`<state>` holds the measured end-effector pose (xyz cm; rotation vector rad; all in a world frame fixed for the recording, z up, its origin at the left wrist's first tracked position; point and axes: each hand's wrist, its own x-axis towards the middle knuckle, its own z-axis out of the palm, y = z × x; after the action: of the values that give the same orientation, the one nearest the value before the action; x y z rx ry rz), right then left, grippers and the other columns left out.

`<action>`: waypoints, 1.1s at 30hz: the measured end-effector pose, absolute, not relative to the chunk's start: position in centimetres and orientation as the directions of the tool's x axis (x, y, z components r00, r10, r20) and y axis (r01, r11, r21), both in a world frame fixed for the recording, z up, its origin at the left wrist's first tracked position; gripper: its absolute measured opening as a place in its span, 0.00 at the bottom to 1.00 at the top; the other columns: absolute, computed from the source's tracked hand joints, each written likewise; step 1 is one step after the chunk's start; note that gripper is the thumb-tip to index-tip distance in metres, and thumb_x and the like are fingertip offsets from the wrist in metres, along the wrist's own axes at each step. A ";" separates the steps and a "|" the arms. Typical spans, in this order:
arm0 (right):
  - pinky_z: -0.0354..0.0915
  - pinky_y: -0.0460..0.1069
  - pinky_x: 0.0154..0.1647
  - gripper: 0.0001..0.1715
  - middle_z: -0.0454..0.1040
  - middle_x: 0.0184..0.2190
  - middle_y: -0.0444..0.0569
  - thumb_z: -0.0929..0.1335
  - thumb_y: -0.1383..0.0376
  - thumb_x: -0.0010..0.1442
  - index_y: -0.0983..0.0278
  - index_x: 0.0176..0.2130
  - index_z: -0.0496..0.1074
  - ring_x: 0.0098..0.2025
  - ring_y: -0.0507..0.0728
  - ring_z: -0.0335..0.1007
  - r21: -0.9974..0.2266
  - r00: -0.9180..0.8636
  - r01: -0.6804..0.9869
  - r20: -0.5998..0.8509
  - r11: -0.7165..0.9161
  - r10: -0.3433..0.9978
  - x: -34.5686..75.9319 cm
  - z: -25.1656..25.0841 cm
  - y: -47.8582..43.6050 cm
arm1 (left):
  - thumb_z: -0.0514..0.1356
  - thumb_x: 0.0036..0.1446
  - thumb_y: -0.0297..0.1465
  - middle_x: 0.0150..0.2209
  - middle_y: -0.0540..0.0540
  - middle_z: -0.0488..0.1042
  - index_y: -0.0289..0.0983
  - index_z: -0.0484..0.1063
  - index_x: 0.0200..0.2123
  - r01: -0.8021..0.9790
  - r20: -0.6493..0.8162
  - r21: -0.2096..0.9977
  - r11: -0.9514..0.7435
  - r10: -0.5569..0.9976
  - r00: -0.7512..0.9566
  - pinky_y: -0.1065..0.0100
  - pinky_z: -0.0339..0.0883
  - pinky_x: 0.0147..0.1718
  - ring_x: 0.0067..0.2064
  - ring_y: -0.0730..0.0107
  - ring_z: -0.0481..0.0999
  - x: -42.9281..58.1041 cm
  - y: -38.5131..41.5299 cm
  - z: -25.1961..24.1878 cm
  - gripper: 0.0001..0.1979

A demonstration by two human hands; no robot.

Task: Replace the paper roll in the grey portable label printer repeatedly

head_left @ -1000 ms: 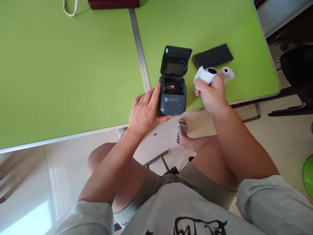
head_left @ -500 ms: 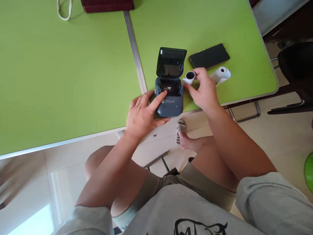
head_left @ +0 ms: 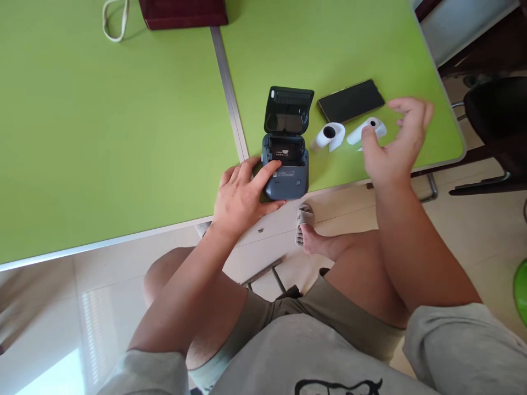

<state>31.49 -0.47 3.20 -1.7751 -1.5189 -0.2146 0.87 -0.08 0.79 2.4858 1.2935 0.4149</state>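
A small dark grey thermal printer [head_left: 287,186] sits near the table's front edge, its lid [head_left: 284,112] raised and its paper bay showing no roll. My left hand [head_left: 237,195] grips its left side, a finger on the front rim of the bay and the thumb along the lower edge. To the right of the printer lies one white paper roll [head_left: 322,139] with a loose end curling out. My right hand [head_left: 397,151] is open, thumb and fingers apart, around the near side of a second paper roll [head_left: 357,133]; contact with it is unclear.
A black smartphone [head_left: 349,102] lies behind the rolls on the green table [head_left: 123,137]. At the far side are a dark red box [head_left: 183,13] and a white cord loop [head_left: 116,35]. A metal seam [head_left: 228,82] crosses the tabletop. Chairs [head_left: 496,115] stand at right.
My right hand has let go of the first paper roll, now lying beside the printer, and moved right to the second roll. My left hand stays on the printer.
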 end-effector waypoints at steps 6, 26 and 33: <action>0.67 0.57 0.66 0.33 0.67 0.60 0.67 0.73 0.70 0.54 0.63 0.58 0.67 0.61 0.64 0.71 -0.593 0.384 0.802 0.420 -0.071 0.822 33.5 1.1 0.7 | 0.73 0.53 0.54 0.67 0.36 0.70 0.50 0.66 0.68 0.741 0.135 0.391 -0.546 0.830 0.541 0.46 0.64 0.65 0.65 0.43 0.72 0.8 0.1 0.3 0.43; 0.74 0.54 0.49 0.31 0.79 0.53 0.59 0.70 0.68 0.56 0.58 0.56 0.59 0.49 0.60 0.79 -0.739 0.432 0.673 0.348 -0.040 0.832 32.6 1.6 2.1 | 0.74 0.52 0.51 0.65 0.35 0.69 0.49 0.66 0.68 0.749 0.145 0.392 -0.535 0.840 0.524 0.45 0.66 0.64 0.63 0.42 0.73 0.9 0.1 0.1 0.43; 0.73 0.60 0.61 0.25 0.79 0.56 0.60 0.68 0.67 0.60 0.59 0.57 0.71 0.58 0.65 0.78 -0.616 0.276 0.777 0.519 0.130 0.809 29.3 3.6 0.5 | 0.73 0.53 0.53 0.65 0.35 0.69 0.50 0.66 0.68 0.754 0.133 0.398 -0.523 0.846 0.517 0.44 0.66 0.63 0.63 0.40 0.74 0.9 0.0 0.3 0.43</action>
<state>29.30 0.51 3.58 -1.6294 -1.4863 0.0442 0.95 0.04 0.28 2.4709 1.3409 0.4524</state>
